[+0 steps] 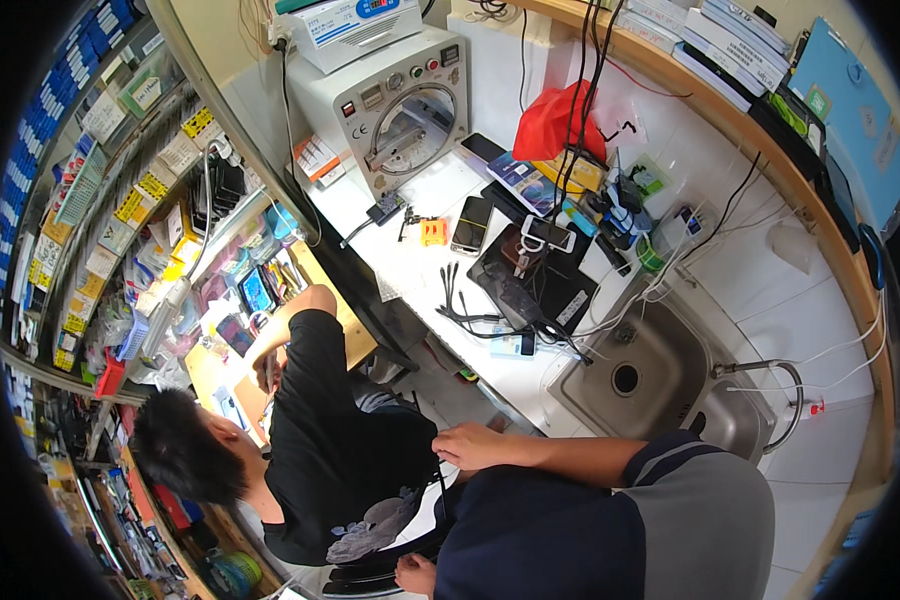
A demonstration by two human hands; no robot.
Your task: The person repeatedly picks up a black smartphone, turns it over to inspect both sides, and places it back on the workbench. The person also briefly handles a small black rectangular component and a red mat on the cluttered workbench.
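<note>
My right hand point(467, 446) reaches out from the navy-and-grey sleeve, fingers bent together at the back of a seated person in a black shirt point(355, 440). Whether it pinches the shirt or a dark strap there, I cannot make out. Lower down, my left hand point(417, 575) shows only in part, curled beside a black slatted chair back point(360, 582); its grip is mostly hidden. The seated person leans over a wooden workbench point(335, 310), one hand point(263, 365) on small work there. A phone-like device with a lit blue screen point(257, 290) lies on that bench.
A white counter holds a grey machine with a round door point(405, 130), phones point(472, 224), black cables point(460, 300) and a red bag point(560, 122). At right is a steel sink point(660, 350) with a tap point(770, 368). Crowded shelves point(100, 220) rise at left.
</note>
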